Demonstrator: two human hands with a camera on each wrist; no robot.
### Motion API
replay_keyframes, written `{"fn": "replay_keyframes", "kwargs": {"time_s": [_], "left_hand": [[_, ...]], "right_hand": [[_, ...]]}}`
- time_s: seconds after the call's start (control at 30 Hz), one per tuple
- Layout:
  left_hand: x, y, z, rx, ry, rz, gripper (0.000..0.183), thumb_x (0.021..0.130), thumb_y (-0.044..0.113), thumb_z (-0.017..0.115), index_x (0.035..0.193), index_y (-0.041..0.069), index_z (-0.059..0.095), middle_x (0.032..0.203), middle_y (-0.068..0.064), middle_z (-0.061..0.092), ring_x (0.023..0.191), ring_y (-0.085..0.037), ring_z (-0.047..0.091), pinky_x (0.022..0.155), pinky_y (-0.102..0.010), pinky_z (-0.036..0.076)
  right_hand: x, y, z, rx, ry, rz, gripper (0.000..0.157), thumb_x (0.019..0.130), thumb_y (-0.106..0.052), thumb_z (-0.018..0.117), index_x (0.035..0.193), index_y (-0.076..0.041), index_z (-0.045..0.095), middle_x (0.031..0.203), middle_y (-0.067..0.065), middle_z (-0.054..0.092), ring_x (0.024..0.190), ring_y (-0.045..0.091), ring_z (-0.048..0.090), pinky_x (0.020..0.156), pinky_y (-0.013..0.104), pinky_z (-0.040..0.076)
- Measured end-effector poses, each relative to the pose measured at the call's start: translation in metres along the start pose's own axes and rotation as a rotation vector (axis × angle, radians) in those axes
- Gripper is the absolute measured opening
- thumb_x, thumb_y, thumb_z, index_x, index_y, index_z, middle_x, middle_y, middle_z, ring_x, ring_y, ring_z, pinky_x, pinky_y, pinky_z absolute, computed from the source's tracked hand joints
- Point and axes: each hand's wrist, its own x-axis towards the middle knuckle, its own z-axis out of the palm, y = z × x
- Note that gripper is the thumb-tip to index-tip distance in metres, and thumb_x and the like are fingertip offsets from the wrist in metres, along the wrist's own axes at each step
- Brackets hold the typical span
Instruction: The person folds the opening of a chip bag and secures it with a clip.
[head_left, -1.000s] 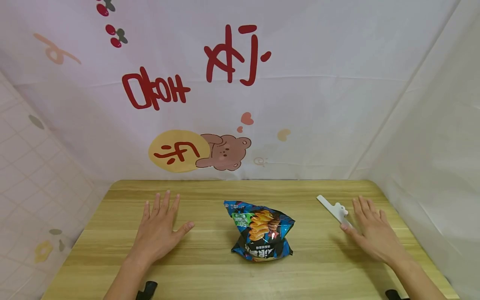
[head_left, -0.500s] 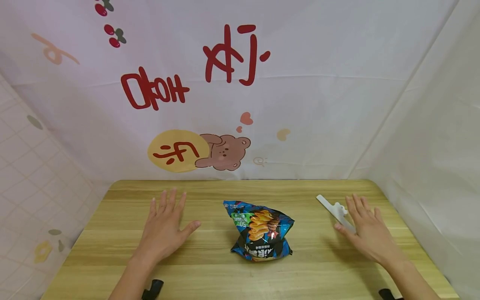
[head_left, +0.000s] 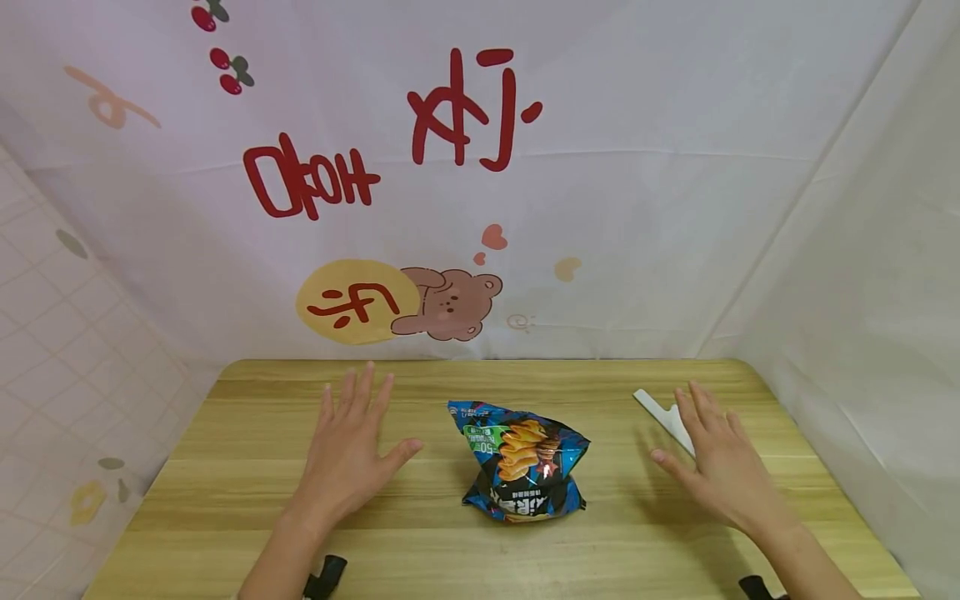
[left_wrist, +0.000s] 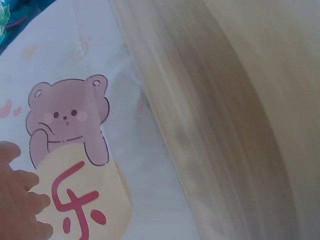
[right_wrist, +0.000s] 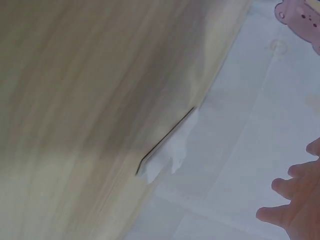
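A blue and black bag of chips stands puffed up in the middle of the wooden table, its print facing me upside down. To its left, my left hand hovers with fingers spread and thumb toward the bag. My right hand is over the right side of the table, fingers straight, partly covering a long white bag clip. In the right wrist view the clip lies on the wood, apart from the fingers. Both hands hold nothing.
The wooden table ends at a white back cloth printed with a bear and red characters. Cloth walls also close off the left and right sides.
Both hands have moved inward toward the bag, the left one rightward and the right one leftward. My right hand now covers more of the clip. Bag and clip have stayed put.
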Motion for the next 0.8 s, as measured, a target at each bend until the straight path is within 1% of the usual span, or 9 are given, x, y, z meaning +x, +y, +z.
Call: {"fn": "replay_keyframes", "kwargs": {"time_s": [0.17, 0.27, 0.37, 0.43, 0.5, 0.63, 0.7, 0.8], "left_hand": [[0.004, 0.012, -0.002, -0.019, 0.039, 0.033, 0.099, 0.095, 0.074, 0.056, 0.166, 0.010, 0.029, 0.174, -0.017, 0.012, 0.160, -0.040, 0.009, 0.126, -0.063, -0.001], [0.006, 0.018, -0.002, -0.039, 0.066, 0.053, 0.098, 0.094, 0.072, 0.059, 0.165, 0.010, 0.031, 0.173, -0.017, 0.015, 0.159, -0.040, 0.013, 0.127, -0.061, -0.001], [0.008, 0.025, -0.002, -0.070, 0.113, 0.074, 0.097, 0.092, 0.068, 0.065, 0.163, 0.009, 0.036, 0.172, -0.017, 0.021, 0.158, -0.041, 0.018, 0.127, -0.060, -0.001], [0.010, 0.029, -0.002, -0.094, 0.147, 0.091, 0.095, 0.090, 0.065, 0.068, 0.161, 0.008, 0.040, 0.171, -0.018, 0.025, 0.157, -0.041, 0.022, 0.127, -0.061, 0.000], [0.012, 0.034, -0.001, -0.114, 0.181, 0.112, 0.094, 0.089, 0.063, 0.071, 0.159, 0.007, 0.043, 0.168, -0.018, 0.030, 0.154, -0.042, 0.027, 0.126, -0.062, 0.003], [0.016, 0.040, 0.001, -0.139, 0.216, 0.140, 0.092, 0.087, 0.062, 0.072, 0.157, 0.008, 0.045, 0.165, -0.018, 0.036, 0.151, -0.041, 0.033, 0.125, -0.064, 0.009], [0.017, 0.042, 0.003, -0.147, 0.233, 0.154, 0.091, 0.087, 0.062, 0.071, 0.156, 0.008, 0.047, 0.164, -0.017, 0.039, 0.149, -0.040, 0.036, 0.125, -0.064, 0.013], [0.019, 0.045, 0.005, -0.159, 0.268, 0.179, 0.090, 0.090, 0.068, 0.064, 0.155, 0.008, 0.048, 0.162, -0.017, 0.042, 0.145, -0.041, 0.041, 0.122, -0.065, 0.022]], "right_hand": [[0.003, -0.013, -0.003, 0.020, 0.037, -0.013, 0.100, 0.096, -0.047, 0.073, 0.167, -0.003, 0.018, 0.170, 0.025, 0.019, 0.149, 0.051, 0.032, 0.125, 0.064, 0.016], [0.005, -0.019, -0.002, 0.042, 0.060, -0.024, 0.101, 0.095, -0.047, 0.075, 0.168, -0.008, 0.017, 0.170, 0.023, 0.022, 0.144, 0.054, 0.037, 0.121, 0.065, 0.024], [0.007, -0.025, -0.002, 0.070, 0.085, -0.030, 0.101, 0.093, -0.046, 0.077, 0.168, -0.011, 0.020, 0.169, 0.021, 0.026, 0.139, 0.056, 0.042, 0.111, 0.069, 0.034], [0.008, -0.030, -0.001, 0.093, 0.099, -0.027, 0.100, 0.092, -0.044, 0.079, 0.168, -0.012, 0.023, 0.168, 0.021, 0.029, 0.138, 0.057, 0.043, 0.105, 0.071, 0.038], [0.009, -0.035, -0.001, 0.117, 0.113, -0.024, 0.098, 0.090, -0.042, 0.081, 0.167, -0.012, 0.026, 0.167, 0.021, 0.032, 0.137, 0.057, 0.044, 0.101, 0.072, 0.040], [0.012, -0.044, 0.001, 0.156, 0.137, -0.021, 0.094, 0.088, -0.037, 0.083, 0.165, -0.013, 0.033, 0.164, 0.021, 0.037, 0.136, 0.056, 0.045, 0.097, 0.073, 0.043], [0.013, -0.048, 0.002, 0.171, 0.144, -0.022, 0.091, 0.088, -0.035, 0.084, 0.163, -0.012, 0.037, 0.162, 0.022, 0.040, 0.136, 0.055, 0.046, 0.097, 0.073, 0.043], [0.015, -0.054, 0.003, 0.193, 0.156, -0.015, 0.085, 0.088, -0.032, 0.084, 0.159, -0.010, 0.043, 0.159, 0.022, 0.043, 0.136, 0.055, 0.046, 0.099, 0.075, 0.042]]}}
